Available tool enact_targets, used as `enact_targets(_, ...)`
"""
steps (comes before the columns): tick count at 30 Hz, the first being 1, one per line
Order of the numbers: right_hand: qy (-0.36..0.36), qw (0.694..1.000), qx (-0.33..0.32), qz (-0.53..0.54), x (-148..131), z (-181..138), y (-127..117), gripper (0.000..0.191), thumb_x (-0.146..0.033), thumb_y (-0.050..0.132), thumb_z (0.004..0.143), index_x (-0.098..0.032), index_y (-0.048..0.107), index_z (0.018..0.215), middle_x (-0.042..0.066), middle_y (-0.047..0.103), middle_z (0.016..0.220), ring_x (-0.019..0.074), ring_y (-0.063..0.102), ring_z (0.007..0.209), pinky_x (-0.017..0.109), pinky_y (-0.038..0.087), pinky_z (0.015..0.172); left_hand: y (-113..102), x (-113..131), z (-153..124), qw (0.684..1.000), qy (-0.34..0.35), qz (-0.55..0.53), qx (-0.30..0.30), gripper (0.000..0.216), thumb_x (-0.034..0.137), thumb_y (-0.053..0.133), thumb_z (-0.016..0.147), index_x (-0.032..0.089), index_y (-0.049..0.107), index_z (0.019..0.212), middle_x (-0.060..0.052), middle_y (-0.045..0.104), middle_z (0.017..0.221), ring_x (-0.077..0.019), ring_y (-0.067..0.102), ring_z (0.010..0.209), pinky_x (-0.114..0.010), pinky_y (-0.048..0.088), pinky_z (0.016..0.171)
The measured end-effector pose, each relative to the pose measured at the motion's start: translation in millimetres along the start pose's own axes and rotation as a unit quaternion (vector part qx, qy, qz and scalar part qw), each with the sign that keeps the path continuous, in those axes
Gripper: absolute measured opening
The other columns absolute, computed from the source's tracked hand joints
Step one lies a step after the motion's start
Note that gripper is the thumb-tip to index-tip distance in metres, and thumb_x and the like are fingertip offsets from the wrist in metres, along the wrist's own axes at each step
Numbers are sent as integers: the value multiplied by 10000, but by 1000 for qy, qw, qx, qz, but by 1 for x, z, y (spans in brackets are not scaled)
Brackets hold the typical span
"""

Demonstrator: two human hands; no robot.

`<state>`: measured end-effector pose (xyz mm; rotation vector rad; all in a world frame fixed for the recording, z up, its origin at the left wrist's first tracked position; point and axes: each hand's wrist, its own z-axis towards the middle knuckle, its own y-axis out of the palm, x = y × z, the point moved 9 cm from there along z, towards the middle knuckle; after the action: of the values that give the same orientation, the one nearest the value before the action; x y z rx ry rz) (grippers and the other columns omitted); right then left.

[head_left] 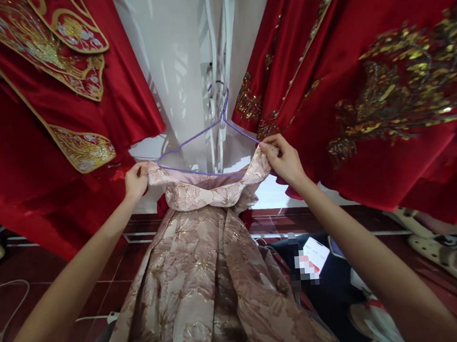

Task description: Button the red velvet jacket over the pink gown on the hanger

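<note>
A long pale pink dress [188, 258] with gold-edged floral patterning hangs in front of me, its neckline held stretched wide. My left hand [136, 181] pinches its left shoulder band. Gripping the opposite shoulder band is my right hand [285, 158], close beside the end of a purple hanger [198, 137]. The hanger's lower bar runs across the neckline opening, and its hook points up near a white metal rack [211, 51]. Whether the hook rests on anything is hard to make out.
Red gowns with gold embroidery hang on the left [135, 94] and on the right [335, 78]. Below right are beige clogs [436, 255] and a white card [315, 256] on dark cloth. A white cable [15, 298] lies on the dark red tiled floor [110, 275].
</note>
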<state>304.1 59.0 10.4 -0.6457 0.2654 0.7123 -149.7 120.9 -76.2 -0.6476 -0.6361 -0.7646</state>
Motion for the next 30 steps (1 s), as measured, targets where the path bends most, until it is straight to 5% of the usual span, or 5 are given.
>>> enact_targets(6, -3, 1000, 5, 9, 2, 0, 1, 352, -558, 478, 850, -237, 595, 936, 23, 634, 764, 162, 563, 665, 271, 419, 615, -2, 21, 11, 998, 50, -25, -6, 312, 382, 470, 851, 141, 649, 932, -52, 674, 884, -159, 603, 818, -245, 458, 758)
enact_targets(17, 1, 1000, 3, 2, -3, -1, -1, 343, -552, 477, 853, -239, 592, 935, 17, 606, 723, 151, 540, 628, 273, 410, 595, -6, 2, -9, 1000, 9, -10, 24, 288, 361, 447, 861, 148, 634, 911, -45, 672, 870, -156, 603, 808, -241, 459, 744)
enact_targets(25, 13, 1000, 1, 14, 3, -1, 2, 277, -496, 521, 847, -241, 594, 927, 18, 629, 794, 157, 553, 670, 276, 417, 634, 5, 10, 17, 1000, -2, 2, -17, 298, 374, 491, 833, 143, 665, 905, -76, 690, 905, -179, 615, 840, -276, 464, 803)
enact_targets(30, 10, 999, -4, 36, 4, -1, 5, 279, -500, 522, 843, -238, 588, 917, 15, 618, 785, 159, 547, 677, 282, 420, 638, 20, 57, 26, 994, 61, -36, -89, 370, 464, 506, 832, 154, 678, 936, -64, 690, 998, -189, 606, 927, -287, 452, 864)
